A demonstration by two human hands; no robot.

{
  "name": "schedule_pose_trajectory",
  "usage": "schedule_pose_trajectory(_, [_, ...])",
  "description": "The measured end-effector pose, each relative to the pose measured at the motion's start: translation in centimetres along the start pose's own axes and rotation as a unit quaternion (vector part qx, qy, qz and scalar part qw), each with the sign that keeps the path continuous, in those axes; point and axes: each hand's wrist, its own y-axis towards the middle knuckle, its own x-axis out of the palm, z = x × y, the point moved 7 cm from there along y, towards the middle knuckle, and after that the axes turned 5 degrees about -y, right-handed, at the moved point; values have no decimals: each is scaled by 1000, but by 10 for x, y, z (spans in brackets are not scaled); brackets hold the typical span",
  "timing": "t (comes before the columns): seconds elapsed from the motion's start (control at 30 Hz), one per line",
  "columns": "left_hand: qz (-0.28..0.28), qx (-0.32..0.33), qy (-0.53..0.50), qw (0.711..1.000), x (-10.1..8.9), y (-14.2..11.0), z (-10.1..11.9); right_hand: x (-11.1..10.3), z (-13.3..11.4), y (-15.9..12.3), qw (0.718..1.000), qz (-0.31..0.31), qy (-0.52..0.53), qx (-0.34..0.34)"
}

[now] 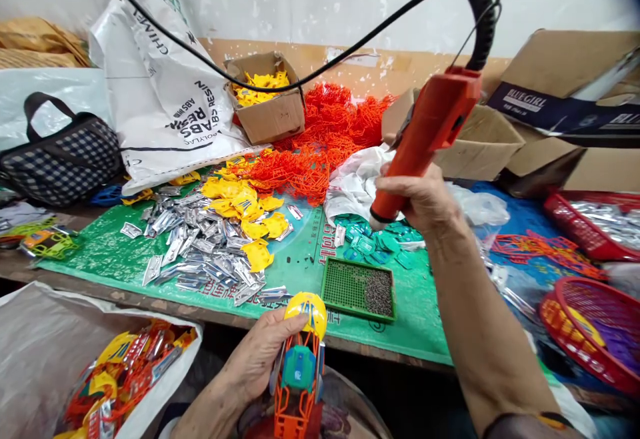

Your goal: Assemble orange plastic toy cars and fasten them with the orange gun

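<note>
My left hand (250, 359) grips a toy car (299, 367) with a yellow hood, orange frame and teal middle piece, low at the table's front edge. Wrapped around a red electric screwdriver (425, 136) is my right hand (425, 199). The screwdriver is tilted, its lower end above the teal plastic parts (373, 236) and apart from the toy car. Between the hands lies a green mesh tray (343, 286), with small dark screws (379, 292) heaped at its right end. Silvery pieces (205, 252) and yellow hoods (240, 202) are piled to the left.
Orange frames (320, 146) are heaped behind, beside a cardboard box (273, 116) of yellow parts. A white sack (80, 332) at lower left contains toy cars. Red baskets (555, 319) stand right. A black cable (350, 49) loops overhead to the screwdriver.
</note>
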Motion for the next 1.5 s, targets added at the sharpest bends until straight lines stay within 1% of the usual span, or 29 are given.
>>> schedule_pose_trajectory(0.07, [6,3,-14,1000,0,0,2,13,7,-18,1000,-8,-5,2])
schedule_pose_trajectory(0.13, [14,5,-27,1000,1,0,4,20,21,-35,1000,10,-16,11])
schedule_pose_trajectory(0.23, [14,1,-32,999,6,1,5,22,43,-54,997,65,-39,14])
schedule_pose_trajectory(0.37, [14,1,-27,1000,12,1,2,24,56,-64,993,101,-54,14])
schedule_pose_trajectory(0.5, [27,-5,-24,999,17,1,-2,27,58,-68,991,112,-65,24])
schedule_pose_trajectory(0.73, [29,28,14,999,18,0,4,28,65,-71,991,110,-65,29])
schedule_pose_trajectory(1.07, [62,17,-2,998,15,3,-1,30,62,-73,991,116,-60,15])
schedule_pose_trajectory(1.33, [51,25,-45,997,16,2,3,29,61,-75,990,116,-79,14])
schedule_pose_trajectory(1.5, [51,42,-23,998,16,4,1,25,61,-74,991,118,-65,13])
